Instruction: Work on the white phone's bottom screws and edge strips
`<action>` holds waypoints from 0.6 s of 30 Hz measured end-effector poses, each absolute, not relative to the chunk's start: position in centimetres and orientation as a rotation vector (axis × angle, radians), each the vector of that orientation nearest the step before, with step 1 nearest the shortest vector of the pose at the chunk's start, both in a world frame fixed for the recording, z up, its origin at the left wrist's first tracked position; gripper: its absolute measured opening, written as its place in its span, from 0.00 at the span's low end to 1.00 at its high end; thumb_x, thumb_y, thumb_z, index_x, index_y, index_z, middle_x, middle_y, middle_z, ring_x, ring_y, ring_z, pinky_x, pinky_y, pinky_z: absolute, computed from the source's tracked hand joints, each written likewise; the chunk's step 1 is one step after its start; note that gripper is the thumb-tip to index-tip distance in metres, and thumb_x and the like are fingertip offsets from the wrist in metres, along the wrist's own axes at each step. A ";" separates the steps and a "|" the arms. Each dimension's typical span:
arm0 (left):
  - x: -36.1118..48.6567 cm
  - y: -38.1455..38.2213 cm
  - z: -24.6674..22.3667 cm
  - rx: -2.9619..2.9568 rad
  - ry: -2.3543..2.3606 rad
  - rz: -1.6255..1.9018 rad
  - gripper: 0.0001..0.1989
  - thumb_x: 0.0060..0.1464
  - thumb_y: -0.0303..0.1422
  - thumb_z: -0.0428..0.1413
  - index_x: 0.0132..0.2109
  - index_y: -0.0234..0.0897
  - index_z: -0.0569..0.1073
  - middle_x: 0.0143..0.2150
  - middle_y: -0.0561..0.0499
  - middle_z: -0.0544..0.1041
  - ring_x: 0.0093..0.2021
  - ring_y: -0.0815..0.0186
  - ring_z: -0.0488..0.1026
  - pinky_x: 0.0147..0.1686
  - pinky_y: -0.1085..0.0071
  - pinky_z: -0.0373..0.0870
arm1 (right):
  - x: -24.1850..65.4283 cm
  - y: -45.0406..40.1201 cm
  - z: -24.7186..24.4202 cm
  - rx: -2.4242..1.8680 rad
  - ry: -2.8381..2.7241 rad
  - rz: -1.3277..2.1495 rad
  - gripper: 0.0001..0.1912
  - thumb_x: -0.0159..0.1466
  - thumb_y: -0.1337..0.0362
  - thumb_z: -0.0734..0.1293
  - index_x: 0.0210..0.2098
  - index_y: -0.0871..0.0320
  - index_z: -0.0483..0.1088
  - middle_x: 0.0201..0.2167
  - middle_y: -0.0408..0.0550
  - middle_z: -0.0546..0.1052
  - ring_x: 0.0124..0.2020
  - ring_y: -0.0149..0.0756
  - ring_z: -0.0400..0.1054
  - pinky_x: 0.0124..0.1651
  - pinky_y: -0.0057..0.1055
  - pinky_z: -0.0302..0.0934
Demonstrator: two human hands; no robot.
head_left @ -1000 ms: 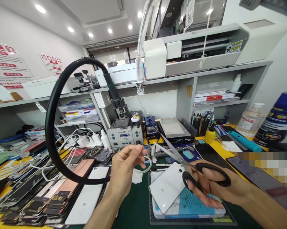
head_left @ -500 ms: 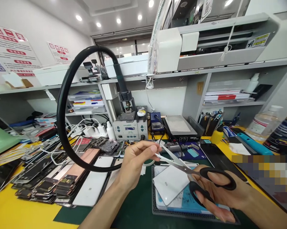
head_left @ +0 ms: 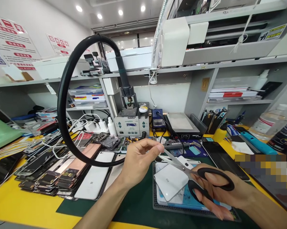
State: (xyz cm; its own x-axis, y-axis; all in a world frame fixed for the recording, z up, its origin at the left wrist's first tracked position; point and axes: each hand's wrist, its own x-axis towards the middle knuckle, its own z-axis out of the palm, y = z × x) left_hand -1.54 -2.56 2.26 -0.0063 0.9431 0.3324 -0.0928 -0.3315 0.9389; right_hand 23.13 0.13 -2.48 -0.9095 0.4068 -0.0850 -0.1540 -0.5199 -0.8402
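My right hand (head_left: 219, 194) holds scissors (head_left: 183, 168) by their black handles, with fingers through the loops and the blades slightly apart. Close to the blade tips, my left hand (head_left: 138, 163) pinches thumb and forefinger together; what lies between them is too small to make out. Below the blades, a white phone back cover (head_left: 170, 181) rests at an angle on a blue-and-white pile in a dark mesh-edged tray (head_left: 155, 200). The corner of another white phone (head_left: 185, 163) shows behind the scissors; I cannot tell whether my right hand holds it.
Stacked phone parts (head_left: 45, 178) and a white phone (head_left: 95, 178) lie left. A thick black hose (head_left: 62, 105) loops from the hot-air station (head_left: 131, 124) in front of the shelves. A flat heating plate (head_left: 183, 124), dark phone (head_left: 223, 159) and clear bottle (head_left: 269, 124) stand or lie right.
The view has tipped down and turned slightly left. The scissor blades look closer together, and their tips sit a little lower beside my left fingertips. Both hands keep their grip.
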 end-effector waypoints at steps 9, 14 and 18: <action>-2.4 -2.3 2.5 1.460 1.016 1.529 0.09 0.60 0.36 0.59 0.34 0.39 0.80 0.32 0.53 0.80 0.36 0.67 0.74 0.40 0.72 0.67 | 23.4 0.3 -2.6 -0.342 -1.289 2.503 0.27 0.66 0.48 0.64 0.36 0.70 0.76 0.18 0.51 0.77 0.08 0.23 0.58 0.12 0.19 0.55; -2.9 -2.1 2.2 1.415 1.018 1.552 0.08 0.60 0.37 0.59 0.35 0.39 0.80 0.31 0.53 0.80 0.36 0.68 0.75 0.41 0.72 0.68 | 23.6 0.3 -3.0 -0.340 -1.303 2.451 0.26 0.66 0.47 0.64 0.35 0.68 0.75 0.19 0.49 0.77 0.08 0.23 0.59 0.14 0.20 0.57; -2.8 -2.3 2.3 1.418 0.984 1.520 0.08 0.60 0.37 0.59 0.35 0.38 0.80 0.32 0.52 0.81 0.37 0.67 0.75 0.41 0.72 0.68 | 23.9 0.4 -3.5 -0.393 -1.270 2.413 0.25 0.65 0.47 0.65 0.37 0.67 0.74 0.24 0.51 0.79 0.10 0.25 0.63 0.14 0.21 0.59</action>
State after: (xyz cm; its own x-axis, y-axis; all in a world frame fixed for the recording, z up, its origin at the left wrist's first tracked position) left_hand -2.85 -2.31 2.26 -0.0330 0.9323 0.3602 -0.0530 -0.3616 0.9308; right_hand 23.87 0.40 -3.52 -0.8868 0.4572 -0.0670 -0.2034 -0.5165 -0.8318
